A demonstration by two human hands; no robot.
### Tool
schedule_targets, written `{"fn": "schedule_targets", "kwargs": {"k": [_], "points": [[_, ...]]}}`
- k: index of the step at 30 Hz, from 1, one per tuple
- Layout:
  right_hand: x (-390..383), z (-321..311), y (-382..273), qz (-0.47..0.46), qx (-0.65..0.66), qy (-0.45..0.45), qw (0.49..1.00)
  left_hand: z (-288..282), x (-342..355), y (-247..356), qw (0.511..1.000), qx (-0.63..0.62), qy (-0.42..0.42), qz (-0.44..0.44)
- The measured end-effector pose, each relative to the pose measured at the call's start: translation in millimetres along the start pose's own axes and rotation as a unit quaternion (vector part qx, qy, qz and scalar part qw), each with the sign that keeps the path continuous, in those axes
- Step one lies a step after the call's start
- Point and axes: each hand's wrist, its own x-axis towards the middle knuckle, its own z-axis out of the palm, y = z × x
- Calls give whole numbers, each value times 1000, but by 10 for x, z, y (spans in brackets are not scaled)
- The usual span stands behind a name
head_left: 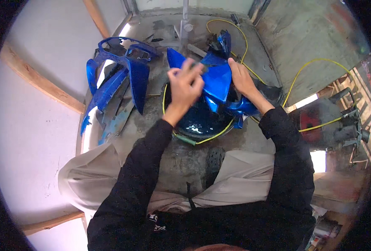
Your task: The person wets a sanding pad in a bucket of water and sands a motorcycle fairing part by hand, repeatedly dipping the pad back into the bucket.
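Observation:
My left hand [186, 85] is over the left part of a glossy blue plastic panel [215, 83], its fingers bent and smeared by motion, so I cannot tell what they hold. My right hand [242, 77] grips that panel's right edge, thumb along it. Beneath sits a dark, glossy round basin [198, 123]. A smaller blue piece [244, 106] lies under my right wrist, and more dark and blue pieces [222, 44] lie behind the panel.
Blue fairing parts [137, 81] lie left on the grey floor [152, 142]. A yellow hose [306, 65] loops around the basin to a grey-and-red machine [315, 121] at right. A metal pipe [185, 14] stands at back. A white wall [39, 138] with wooden battens borders the left.

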Motion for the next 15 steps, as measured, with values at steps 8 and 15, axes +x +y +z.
{"fn": "schedule_targets", "kwargs": {"k": [8,15], "points": [[128,129,-162,4,-11,-45,999,-175,345,-895,987,118,52,-99],[-39,-25,29,-12,-34,-10,999,-40,-182,180,994,-93,4,63]]}}
